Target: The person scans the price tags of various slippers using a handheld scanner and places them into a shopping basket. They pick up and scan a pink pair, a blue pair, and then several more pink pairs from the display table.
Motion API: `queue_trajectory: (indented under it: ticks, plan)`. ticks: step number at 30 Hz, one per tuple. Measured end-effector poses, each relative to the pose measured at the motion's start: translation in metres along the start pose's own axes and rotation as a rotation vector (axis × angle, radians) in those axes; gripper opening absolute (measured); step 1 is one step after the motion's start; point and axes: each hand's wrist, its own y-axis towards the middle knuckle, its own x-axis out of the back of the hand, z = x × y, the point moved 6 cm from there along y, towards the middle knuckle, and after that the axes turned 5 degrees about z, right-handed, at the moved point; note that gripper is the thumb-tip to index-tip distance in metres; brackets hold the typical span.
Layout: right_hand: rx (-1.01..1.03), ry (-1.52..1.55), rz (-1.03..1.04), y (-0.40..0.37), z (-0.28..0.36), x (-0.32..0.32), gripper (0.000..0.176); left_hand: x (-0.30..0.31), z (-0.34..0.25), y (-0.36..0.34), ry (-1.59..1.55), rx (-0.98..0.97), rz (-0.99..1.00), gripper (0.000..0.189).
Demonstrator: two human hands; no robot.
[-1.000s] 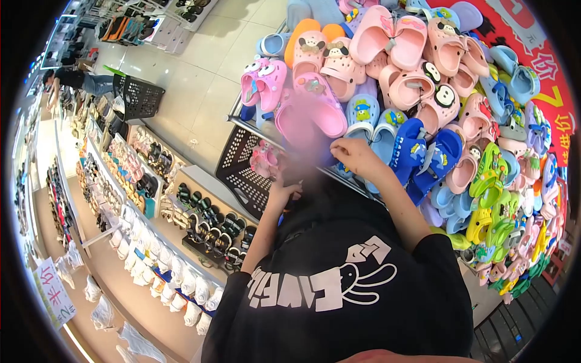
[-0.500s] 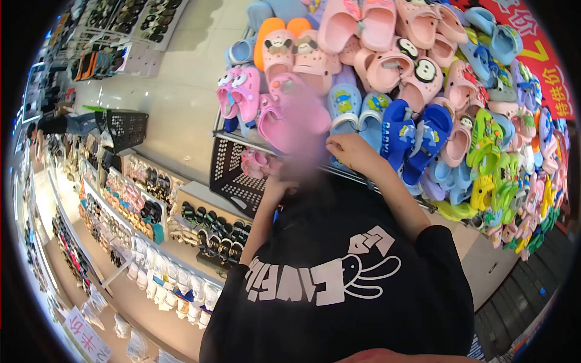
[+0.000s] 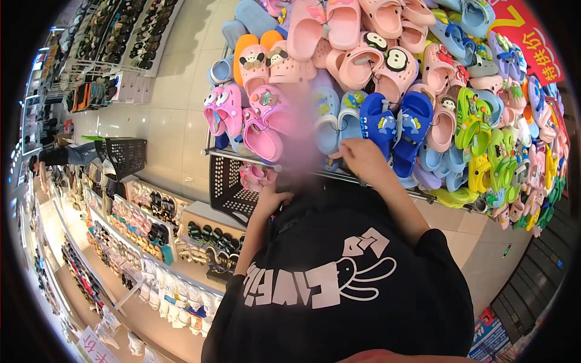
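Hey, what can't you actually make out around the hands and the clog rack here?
Head view, blurred patch: hides part of the pink clogs between the hands.
Left hand: fingers vanish under that blur; grip unclear.
Right hand: fingertips tucked among the light blue clogs; whether it holds one cannot be told.
Red sign: cut off by the lens edge.
Shoes on the low shelves: too small to identify.

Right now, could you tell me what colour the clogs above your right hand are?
The clogs above the right hand are royal blue, clearest in the head view.
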Motion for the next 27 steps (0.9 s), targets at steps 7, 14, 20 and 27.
queue_trajectory:
  ticks: [7,14,20,27]
  plan:
    - [-0.009,-0.128,0.006,-0.017,-0.013,-0.003,0.022,-0.023,-0.03,-0.006,0.276,0.014,-0.055,0.03]
    - [-0.027,0.0,0.128,-0.038,0.019,0.012,0.024,-0.045,-0.055,-0.014,0.422,-0.239,-0.1,0.03]
    - [-0.075,0.01,0.076,-0.064,-0.014,0.02,0.024,-0.067,-0.089,-0.013,0.322,-0.206,-0.036,0.032]
    - [-0.122,-0.037,-0.34,-0.105,-0.054,0.066,0.027,-0.092,-0.117,-0.009,0.607,-0.394,-0.049,0.039]
